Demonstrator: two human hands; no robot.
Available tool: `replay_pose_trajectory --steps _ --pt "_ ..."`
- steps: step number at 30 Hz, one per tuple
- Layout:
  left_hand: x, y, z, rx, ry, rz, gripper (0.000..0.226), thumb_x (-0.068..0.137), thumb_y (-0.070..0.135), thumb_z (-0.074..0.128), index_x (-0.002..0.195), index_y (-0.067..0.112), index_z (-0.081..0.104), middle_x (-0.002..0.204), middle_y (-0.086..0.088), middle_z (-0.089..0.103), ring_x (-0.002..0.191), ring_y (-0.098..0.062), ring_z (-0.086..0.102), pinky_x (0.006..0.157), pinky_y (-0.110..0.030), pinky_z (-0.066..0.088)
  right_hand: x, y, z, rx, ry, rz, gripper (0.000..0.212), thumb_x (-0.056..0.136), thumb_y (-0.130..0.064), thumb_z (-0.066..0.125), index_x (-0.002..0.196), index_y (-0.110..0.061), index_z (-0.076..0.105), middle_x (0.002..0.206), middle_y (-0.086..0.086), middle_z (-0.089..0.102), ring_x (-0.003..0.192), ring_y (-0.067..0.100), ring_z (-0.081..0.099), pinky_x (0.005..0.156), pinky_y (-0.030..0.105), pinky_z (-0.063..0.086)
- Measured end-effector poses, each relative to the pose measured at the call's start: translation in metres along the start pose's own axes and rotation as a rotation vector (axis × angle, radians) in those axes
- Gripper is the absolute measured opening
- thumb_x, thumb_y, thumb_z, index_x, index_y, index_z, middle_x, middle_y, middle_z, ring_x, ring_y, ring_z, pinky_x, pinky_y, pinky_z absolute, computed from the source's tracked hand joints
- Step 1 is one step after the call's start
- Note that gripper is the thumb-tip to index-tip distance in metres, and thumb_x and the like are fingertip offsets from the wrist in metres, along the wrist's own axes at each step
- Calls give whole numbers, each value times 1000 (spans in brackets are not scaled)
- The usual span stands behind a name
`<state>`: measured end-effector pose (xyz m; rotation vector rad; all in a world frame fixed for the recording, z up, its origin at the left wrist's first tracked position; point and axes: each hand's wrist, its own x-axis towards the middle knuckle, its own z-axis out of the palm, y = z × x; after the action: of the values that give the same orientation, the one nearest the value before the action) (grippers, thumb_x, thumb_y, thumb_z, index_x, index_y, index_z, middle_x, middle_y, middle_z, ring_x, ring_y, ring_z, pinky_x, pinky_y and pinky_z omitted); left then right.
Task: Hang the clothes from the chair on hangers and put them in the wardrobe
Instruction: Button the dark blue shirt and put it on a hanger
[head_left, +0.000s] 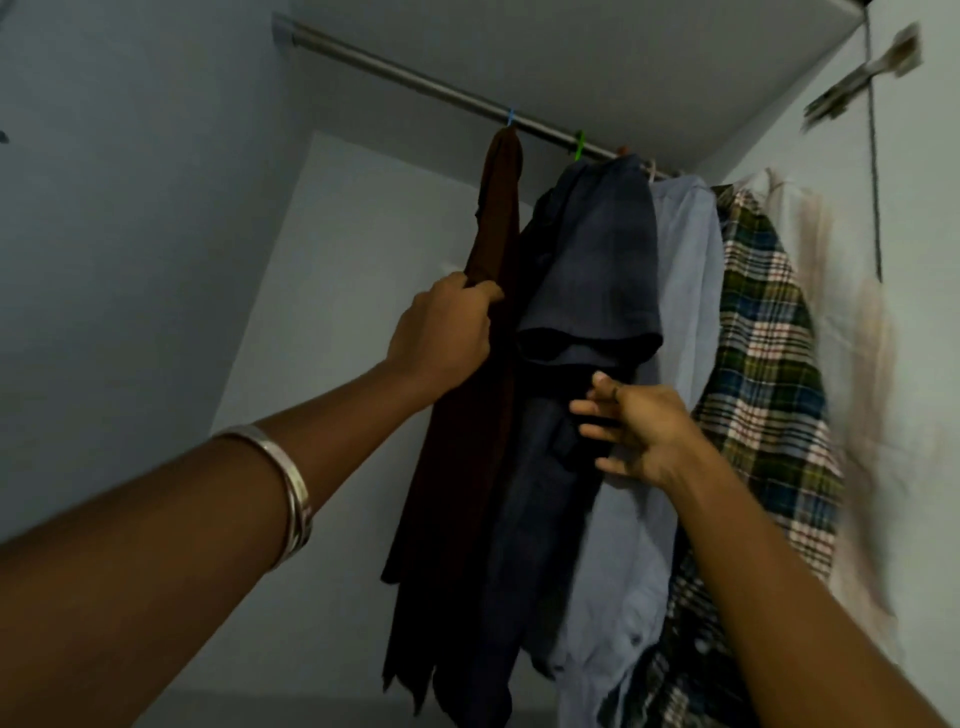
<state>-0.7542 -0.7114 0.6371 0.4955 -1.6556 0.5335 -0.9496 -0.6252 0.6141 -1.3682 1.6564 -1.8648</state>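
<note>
Head view: at frame centre the left hand (441, 332) grips the brown garment (467, 415) hanging from the rail (415, 80); the right hand (631, 431), fingers spread, touches the dark blue shirt (602, 260). Tugging could likely slip the garment off its blue hanger hook (511, 118).

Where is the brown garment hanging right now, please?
In the head view, the brown garment hangs leftmost on the rail, beside the dark blue shirt; the left hand grips it.

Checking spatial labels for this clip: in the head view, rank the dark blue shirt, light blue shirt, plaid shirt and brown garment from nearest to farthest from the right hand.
1. dark blue shirt, at the right hand's fingertips
2. light blue shirt, just behind
3. plaid shirt, to the right
4. brown garment, far left, gripped by the left hand
</note>
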Motion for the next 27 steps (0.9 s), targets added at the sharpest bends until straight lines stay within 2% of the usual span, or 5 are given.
replay_pose_trajectory --steps 7,12,17,23,27 --pt "-77 47 -56 92 -320 -101 29 96 15 49 122 11 62 114 -12 56 94 -32 59 75 -37 52 -78 35 -2 92 20 62 18 96 -33 55 89 -19 62 79 -3 70 69 12 56 65 30 36" --pt "-134 90 -102 349 -547 51 36 95 18 46 130 22 54 121 -8 52 100 -30 59 86 -43 48 -154 51 -16 75 38 -13 23 96 -29 58 93 -8 67 88 7 74 68 13 62 53 24 35" --pt "-214 157 -159 406 -631 -42 35 95 21 44 128 26 55 122 -6 53 106 -28 56 89 -43 40 -256 76 -40 49 -59 6 25 97 -30 57 92 -8 66 82 7 72 75 15 64 55 25 38" --pt "-281 209 -247 394 -730 -231 35 95 20 44 126 29 58 124 -2 55 108 -26 57 87 -40 37 -362 85 -36 176 -79 47 12 95 -23 60 90 -13 63 79 3 71 72 19 68 82 45 56" --pt "-313 232 -301 421 -662 -313 36 92 18 46 123 30 61 120 -2 58 111 -27 55 86 -38 35 -421 86 -24 197 -84 23 12 92 -30 63 94 -19 59 52 -17 64 75 25 70 84 53 53"
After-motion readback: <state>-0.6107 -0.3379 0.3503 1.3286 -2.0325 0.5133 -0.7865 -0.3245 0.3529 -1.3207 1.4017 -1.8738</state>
